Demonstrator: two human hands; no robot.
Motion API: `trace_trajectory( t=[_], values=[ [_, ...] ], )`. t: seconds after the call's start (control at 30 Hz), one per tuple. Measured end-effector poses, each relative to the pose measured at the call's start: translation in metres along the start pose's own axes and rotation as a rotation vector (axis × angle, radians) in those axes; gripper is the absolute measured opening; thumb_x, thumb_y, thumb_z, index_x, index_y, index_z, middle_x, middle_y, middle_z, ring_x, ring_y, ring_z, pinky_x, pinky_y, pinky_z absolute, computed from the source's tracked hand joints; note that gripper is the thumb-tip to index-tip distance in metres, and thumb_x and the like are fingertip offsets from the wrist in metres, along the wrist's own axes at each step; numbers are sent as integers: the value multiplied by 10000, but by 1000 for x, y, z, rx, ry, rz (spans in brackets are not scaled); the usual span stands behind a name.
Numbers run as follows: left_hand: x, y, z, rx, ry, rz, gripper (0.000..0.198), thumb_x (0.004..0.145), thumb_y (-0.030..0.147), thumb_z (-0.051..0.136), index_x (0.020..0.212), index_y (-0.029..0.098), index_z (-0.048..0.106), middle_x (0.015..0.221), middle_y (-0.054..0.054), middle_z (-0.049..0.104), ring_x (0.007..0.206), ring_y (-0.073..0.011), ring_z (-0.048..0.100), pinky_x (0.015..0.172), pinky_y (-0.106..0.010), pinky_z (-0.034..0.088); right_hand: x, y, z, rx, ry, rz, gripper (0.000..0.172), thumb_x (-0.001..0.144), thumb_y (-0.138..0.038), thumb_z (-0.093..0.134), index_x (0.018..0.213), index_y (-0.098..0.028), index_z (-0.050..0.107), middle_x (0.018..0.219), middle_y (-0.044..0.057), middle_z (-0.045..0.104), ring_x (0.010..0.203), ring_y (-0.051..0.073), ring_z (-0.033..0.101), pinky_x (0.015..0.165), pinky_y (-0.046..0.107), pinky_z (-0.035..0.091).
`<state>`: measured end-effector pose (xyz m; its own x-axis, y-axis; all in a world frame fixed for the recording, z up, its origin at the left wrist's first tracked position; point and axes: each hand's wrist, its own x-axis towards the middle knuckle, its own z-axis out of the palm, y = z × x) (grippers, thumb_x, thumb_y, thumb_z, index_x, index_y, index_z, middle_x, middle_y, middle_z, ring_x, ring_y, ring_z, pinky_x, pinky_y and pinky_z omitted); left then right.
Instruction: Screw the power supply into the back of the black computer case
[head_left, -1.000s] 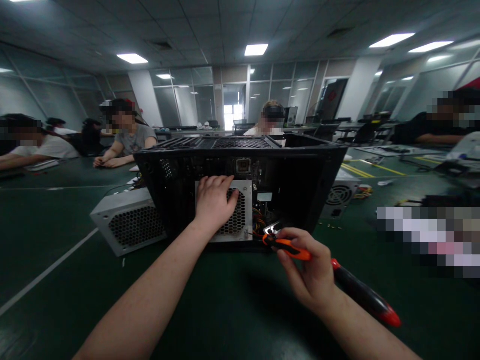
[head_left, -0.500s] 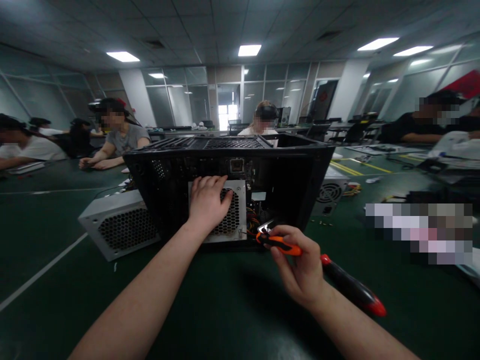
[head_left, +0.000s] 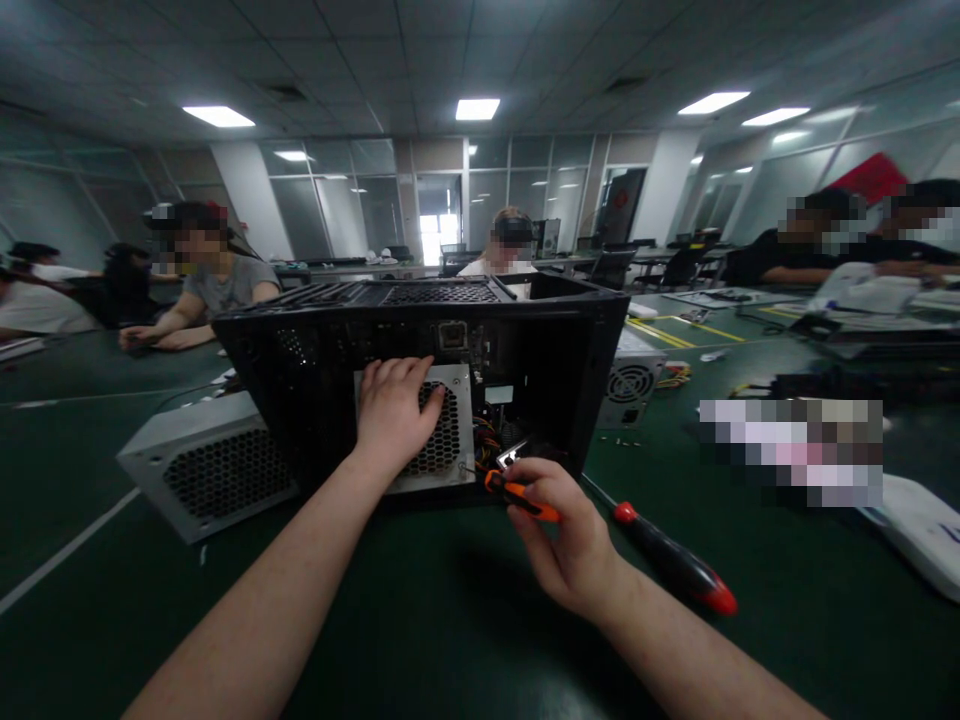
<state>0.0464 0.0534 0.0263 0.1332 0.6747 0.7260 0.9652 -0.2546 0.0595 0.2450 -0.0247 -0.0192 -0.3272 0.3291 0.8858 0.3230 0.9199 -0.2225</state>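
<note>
A black computer case [head_left: 315, 350] stands on the green table [head_left: 450, 610] with its rear toward me. My left hand [head_left: 391, 410] lies flat, fingers spread, on the silver power supply [head_left: 457, 440] set in the case's rear opening. My right hand [head_left: 564, 530] is closed round a small orange-handled screwdriver [head_left: 517, 494], whose tip points at the power supply's lower right corner. Coloured wires [head_left: 486, 440] show inside the case beside it.
A loose grey power supply [head_left: 202, 465] sits left of the case, another [head_left: 628, 378] right of it. A red-and-black screwdriver [head_left: 667, 560] lies on the table by my right wrist. A white object [head_left: 919, 530] is at far right. Several people sit at tables behind.
The view has shifted, so the case and both hands sit further left and slightly lower in frame. Both hands keep their hold and placement on the power supply and screwdriver.
</note>
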Motion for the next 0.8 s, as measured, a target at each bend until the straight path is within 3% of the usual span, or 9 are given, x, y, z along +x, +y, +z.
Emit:
trace_trajectory(
  t=[0.27,0.6,0.8],
  values=[
    [0,0,1,7,-5,-10,405,856,368,445,1191,177,567,1146,-77,623,1090,-251,519,1032,-444,304,1,3,-1,-7,30,15,357,797,-36,482,1078,-228,376,976,82,555,883,174,600,700,325,535],
    [0,-2,2,-15,2,-9,397,854,361,458,1199,191,554,1151,-58,619,1099,-239,510,1034,-436,295,8,-12,-12,-68,-173,-37,238,771,-44,497,960,-188,484,985,105,626,901,164,626,708,265,533],
    [0,-2,1,-14,-9,-10,397,855,360,451,1199,188,551,1154,-61,616,1093,-238,509,1038,-437,291,10,-14,-14,-104,-210,-51,250,761,-90,461,987,-189,503,1008,101,643,924,165,633,724,265,534]
  ],
)
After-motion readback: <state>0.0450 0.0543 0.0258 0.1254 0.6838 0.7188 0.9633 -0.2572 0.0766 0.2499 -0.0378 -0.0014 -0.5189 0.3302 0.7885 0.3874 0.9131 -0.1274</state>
